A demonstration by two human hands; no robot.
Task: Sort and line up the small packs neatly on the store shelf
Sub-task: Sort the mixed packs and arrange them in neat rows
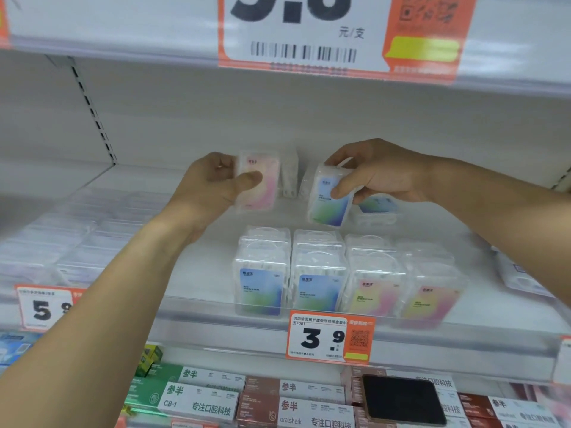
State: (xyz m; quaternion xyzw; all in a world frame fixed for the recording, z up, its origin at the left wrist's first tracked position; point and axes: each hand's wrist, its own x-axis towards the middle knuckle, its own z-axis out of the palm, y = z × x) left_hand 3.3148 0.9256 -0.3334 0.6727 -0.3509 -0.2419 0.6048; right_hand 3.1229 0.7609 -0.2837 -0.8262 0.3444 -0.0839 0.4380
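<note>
Clear packs (346,273) beside black phone (403,400)

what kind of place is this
Most likely a shop's oral-care aisle: an orange price tag on the shelf edge, rows of small packs, and boxed toothpaste on the shelf below.

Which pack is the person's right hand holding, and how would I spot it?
Find the orange 3.9 price tag on the middle shelf's front rail, then look above the front row of packs. The right hand pinches a clear pack, tilted in mid-air. Its label is blue-green, whereas the left hand's pack is pink-yellow.
</note>
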